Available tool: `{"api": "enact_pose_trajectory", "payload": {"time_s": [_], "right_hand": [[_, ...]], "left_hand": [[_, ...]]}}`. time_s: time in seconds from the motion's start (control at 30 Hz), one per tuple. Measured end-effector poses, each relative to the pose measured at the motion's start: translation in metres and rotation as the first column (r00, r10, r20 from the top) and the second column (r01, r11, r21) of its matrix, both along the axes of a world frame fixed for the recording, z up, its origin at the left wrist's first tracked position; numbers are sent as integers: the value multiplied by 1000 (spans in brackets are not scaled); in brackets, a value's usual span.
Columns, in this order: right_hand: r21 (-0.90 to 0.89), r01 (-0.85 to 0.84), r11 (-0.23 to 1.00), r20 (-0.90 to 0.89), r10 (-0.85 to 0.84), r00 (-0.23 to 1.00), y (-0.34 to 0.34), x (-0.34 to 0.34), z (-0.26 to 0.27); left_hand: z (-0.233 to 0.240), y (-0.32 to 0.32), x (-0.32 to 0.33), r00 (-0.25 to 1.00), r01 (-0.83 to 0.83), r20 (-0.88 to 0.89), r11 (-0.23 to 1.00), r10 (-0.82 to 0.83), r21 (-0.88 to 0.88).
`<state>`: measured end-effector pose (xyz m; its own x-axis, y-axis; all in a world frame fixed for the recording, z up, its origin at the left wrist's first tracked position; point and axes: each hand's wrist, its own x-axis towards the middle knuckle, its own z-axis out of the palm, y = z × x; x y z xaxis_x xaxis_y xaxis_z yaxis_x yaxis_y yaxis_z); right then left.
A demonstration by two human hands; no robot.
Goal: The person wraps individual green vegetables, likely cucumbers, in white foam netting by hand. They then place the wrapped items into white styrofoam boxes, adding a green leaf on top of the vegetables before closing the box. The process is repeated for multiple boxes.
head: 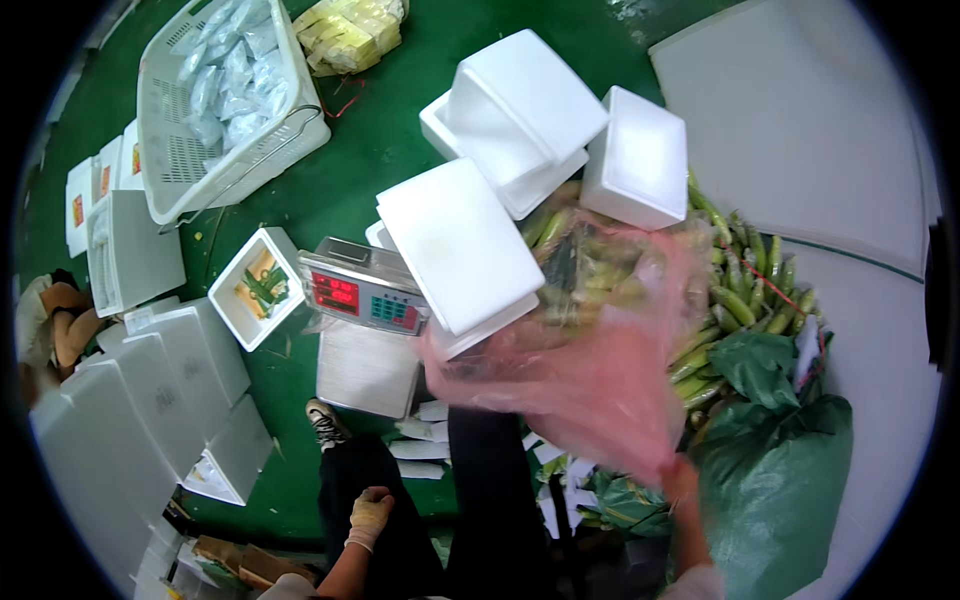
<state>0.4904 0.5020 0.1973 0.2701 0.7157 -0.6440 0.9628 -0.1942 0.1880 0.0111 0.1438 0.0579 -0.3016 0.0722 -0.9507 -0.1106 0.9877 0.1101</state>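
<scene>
My right hand, blurred, grips the lower edge of a pink plastic bag that is spread over a pile of long green vegetables. My left hand, in a pale glove, rests over my left thigh with its fingers curled; nothing shows in it. In front of my feet stands a platform scale with a lit red display. A white foam box with its lid stands between the scale and the bag. Left of the scale, an open foam box holds some green vegetables.
More foam boxes stand beyond the pile. A white plastic basket at the upper left holds ice-like packs. Stacked foam boxes line the left. A green sack lies at the right. Another person's arm shows at the far left.
</scene>
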Motion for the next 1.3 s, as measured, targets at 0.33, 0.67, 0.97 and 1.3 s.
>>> {"api": "enact_pose_trajectory", "payload": {"time_s": [0.33, 0.67, 0.97, 1.3], "right_hand": [[-648, 206, 733, -436, -579, 689, -277, -116, 289], [287, 957, 42, -928, 258, 268, -290, -80, 452], [288, 936, -203, -899, 278, 337, -168, -77, 303], [-172, 745, 644, -799, 351, -488, -127, -314, 231]], "left_hand": [[193, 268, 92, 154, 563, -539, -375, -828, 736], [322, 148, 245, 289, 332, -274, -173, -917, 927], [473, 265, 105, 509, -4, -325, -380, -797, 925], [533, 479, -38, 776, 428, -502, -265, -382, 864]]}}
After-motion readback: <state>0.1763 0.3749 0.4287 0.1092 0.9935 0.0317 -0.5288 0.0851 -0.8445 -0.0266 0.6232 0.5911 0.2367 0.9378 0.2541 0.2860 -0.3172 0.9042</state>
